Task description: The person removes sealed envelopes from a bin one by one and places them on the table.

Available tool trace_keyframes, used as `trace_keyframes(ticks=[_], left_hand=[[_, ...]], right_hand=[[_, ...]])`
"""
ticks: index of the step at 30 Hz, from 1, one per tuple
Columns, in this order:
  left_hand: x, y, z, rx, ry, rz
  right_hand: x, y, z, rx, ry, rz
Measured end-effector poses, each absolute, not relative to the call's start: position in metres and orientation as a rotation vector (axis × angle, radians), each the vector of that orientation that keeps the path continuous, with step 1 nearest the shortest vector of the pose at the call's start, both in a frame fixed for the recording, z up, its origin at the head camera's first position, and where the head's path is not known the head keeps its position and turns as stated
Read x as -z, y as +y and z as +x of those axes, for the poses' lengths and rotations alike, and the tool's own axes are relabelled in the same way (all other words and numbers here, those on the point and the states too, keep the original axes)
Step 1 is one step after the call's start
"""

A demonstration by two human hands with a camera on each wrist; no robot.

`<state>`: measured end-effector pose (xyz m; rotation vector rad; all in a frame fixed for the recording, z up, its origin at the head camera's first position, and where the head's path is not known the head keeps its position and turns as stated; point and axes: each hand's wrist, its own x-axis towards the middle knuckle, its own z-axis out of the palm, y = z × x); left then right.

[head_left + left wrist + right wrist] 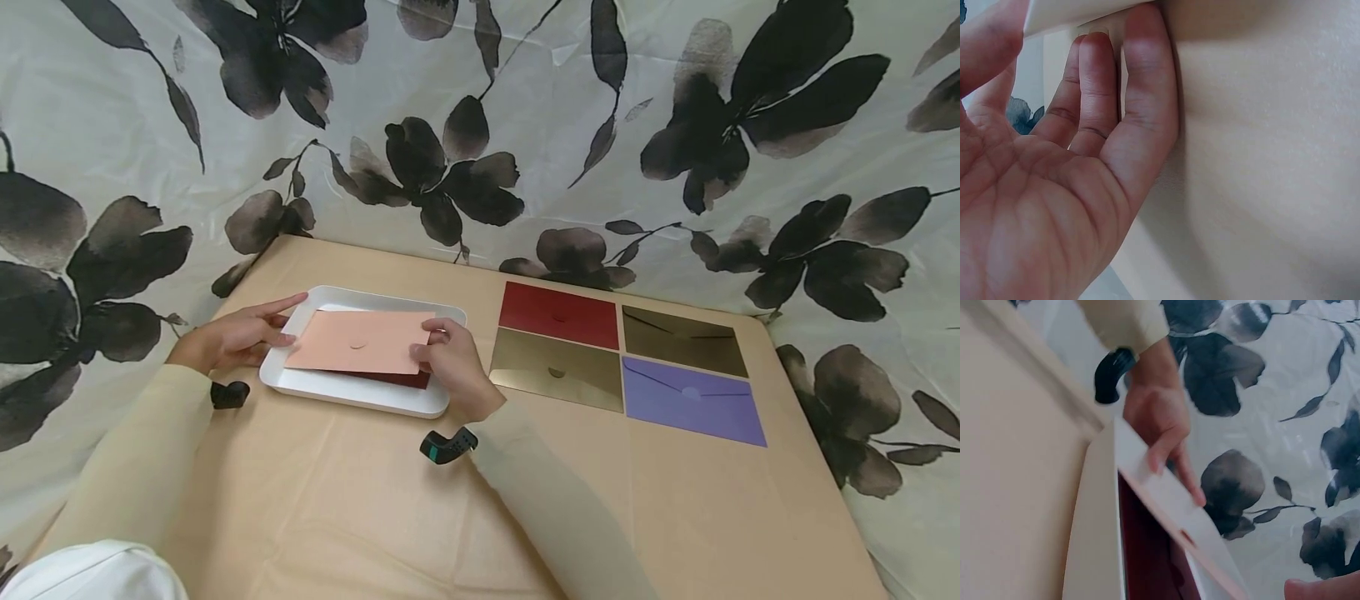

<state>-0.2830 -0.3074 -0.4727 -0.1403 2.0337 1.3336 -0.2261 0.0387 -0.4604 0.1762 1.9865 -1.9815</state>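
Well, from my remote seat the head view puts the peach envelope [352, 332] inside the white tray [360, 402], above a dark red envelope [405, 380]; my right hand [461, 371] pinches its right end between thumb and fingers, while my left hand [240, 335] grips the tray's left end, thumb at the rim; I judge the envelope light, thin and fairly stiff, smooth enough to slip, and easily creased if squeezed hard; the short end, held flat, seems the best grip, away from the notched flap; the tray looks rigid and light, so its raised rim should give good purchase; the table's [337, 492] far edge runs close behind the tray, with the floral cloth [555, 167] beyond; to the right, the gold envelope [540, 362] lies near my right hand, the red envelope [558, 313] behind it, the bronze envelope [675, 346] and purple envelope [675, 408] farther over; I reckon the widest room for moving is on the near side.
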Motion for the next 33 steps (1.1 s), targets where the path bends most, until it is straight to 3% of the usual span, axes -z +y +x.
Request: trace_keyframes(ticks=[7,18,33], left_hand=[[0.47,-0.304,-0.285,-1.32,2.041,-0.128],[0.471,-0.304,-0.286,-1.336,2.015,-0.111],[0.471,-0.307,-0.281,-1.343,1.982,-0.103]], right_hand=[[0.465,0.036,-0.225,1.999,2.042,0.128],[0.457,0.06,-0.224,1.974,2.129,0.257],[0.454,0.097,-0.213,1.971,2.088,0.227]])
